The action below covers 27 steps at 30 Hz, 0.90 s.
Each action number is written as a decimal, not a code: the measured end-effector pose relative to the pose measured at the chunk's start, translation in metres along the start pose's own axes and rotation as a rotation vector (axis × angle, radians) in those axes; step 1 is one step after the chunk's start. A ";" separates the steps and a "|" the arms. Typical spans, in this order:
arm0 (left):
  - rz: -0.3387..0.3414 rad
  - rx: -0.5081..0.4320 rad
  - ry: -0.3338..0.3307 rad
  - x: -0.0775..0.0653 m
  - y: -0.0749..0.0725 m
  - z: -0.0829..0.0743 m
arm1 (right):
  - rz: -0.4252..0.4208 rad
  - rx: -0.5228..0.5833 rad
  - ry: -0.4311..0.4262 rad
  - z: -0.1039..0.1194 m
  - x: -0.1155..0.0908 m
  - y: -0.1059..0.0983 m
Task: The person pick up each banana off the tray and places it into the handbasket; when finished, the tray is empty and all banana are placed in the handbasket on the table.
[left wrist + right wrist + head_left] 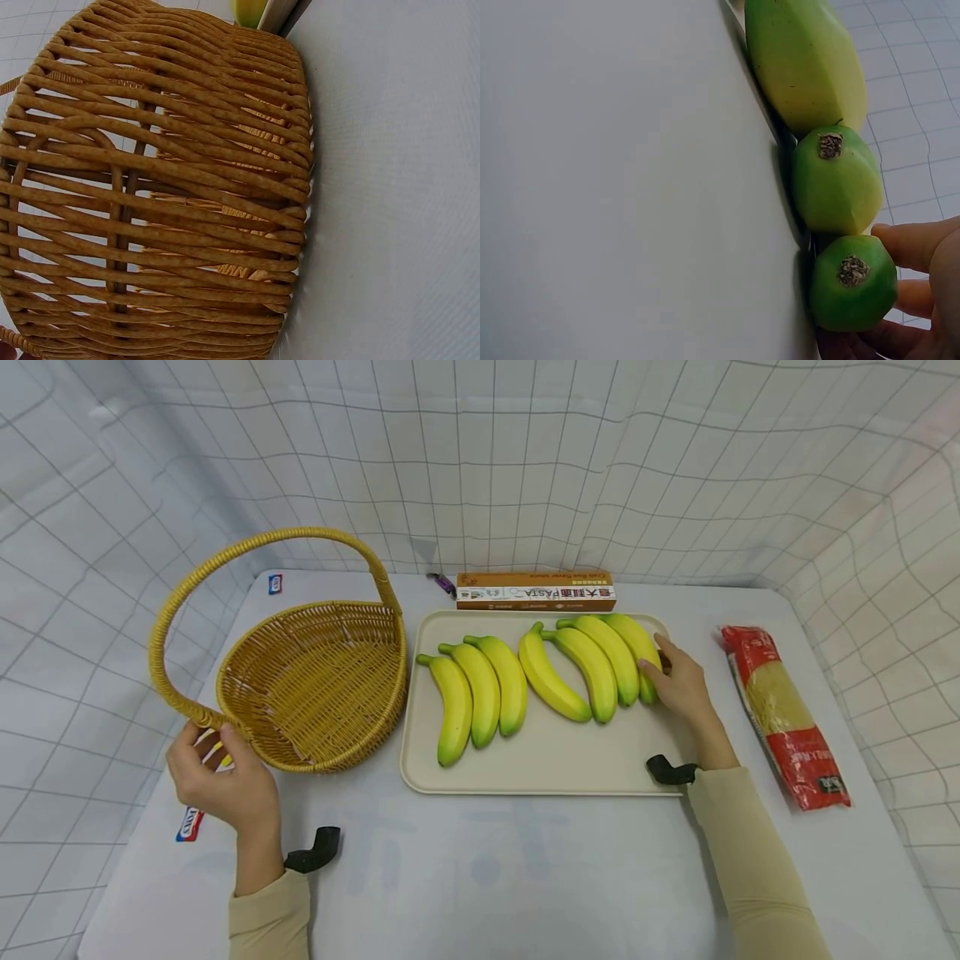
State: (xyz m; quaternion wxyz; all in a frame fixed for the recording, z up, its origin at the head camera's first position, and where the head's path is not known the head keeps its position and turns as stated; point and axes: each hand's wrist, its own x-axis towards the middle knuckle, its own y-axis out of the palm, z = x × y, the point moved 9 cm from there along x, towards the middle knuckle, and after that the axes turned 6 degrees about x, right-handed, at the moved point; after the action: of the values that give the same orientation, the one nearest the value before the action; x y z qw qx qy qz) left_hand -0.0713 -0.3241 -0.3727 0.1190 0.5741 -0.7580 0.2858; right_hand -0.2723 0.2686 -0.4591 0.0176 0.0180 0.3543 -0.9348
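Your left hand [228, 781] pinches the basket handle [296, 532] and your right hand [682, 683] grips the rightmost banana [634, 642] on the tray [540, 768], seemingly the grasping step, so the next move likely calls for a clean, straight lift.

Seven curved yellow bananas with green tips [455, 706], three in one group and four in the other; one golden-brown woven wicker basket [322, 693] with one arched handle; one beige rectangular tray [555, 764]; one long brown-and-white pasta box [536, 592]; one long red-and-clear plastic packet [783, 718]; one small purple-wrapped piece [445, 583]; two small red, white and blue rectangles [275, 584]; two bent black pieces [315, 850], one at each wrist
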 end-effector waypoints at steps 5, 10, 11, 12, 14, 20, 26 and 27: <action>0.004 -0.005 0.000 0.000 0.000 -0.001 | -0.004 0.000 0.008 -0.001 0.001 0.000; 0.015 -0.020 -0.007 -0.001 0.000 -0.002 | -0.019 0.002 0.017 -0.001 0.001 -0.001; 0.019 -0.025 -0.011 -0.001 0.001 -0.002 | -0.023 0.003 0.019 -0.001 0.001 -0.001; 0.025 -0.032 -0.015 -0.001 0.001 -0.002 | -0.028 0.004 0.023 -0.001 0.001 -0.002; 0.037 -0.045 -0.024 -0.001 0.003 -0.002 | -0.038 0.003 0.034 -0.002 0.001 -0.003; 0.051 -0.055 -0.040 -0.001 0.004 -0.004 | -0.079 -0.002 0.057 -0.002 -0.002 -0.009; 0.047 -0.056 -0.046 0.000 0.005 -0.002 | -0.126 0.001 0.031 0.007 -0.007 -0.017; 0.049 -0.055 -0.047 0.000 0.006 -0.001 | -0.132 -0.001 0.025 0.010 -0.008 -0.019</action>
State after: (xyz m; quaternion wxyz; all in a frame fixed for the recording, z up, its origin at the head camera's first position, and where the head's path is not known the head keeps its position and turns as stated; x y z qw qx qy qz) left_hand -0.0769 -0.3225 -0.3737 0.1101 0.5585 -0.7819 0.2542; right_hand -0.2652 0.2761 -0.4392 -0.0484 0.0063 0.3554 -0.9335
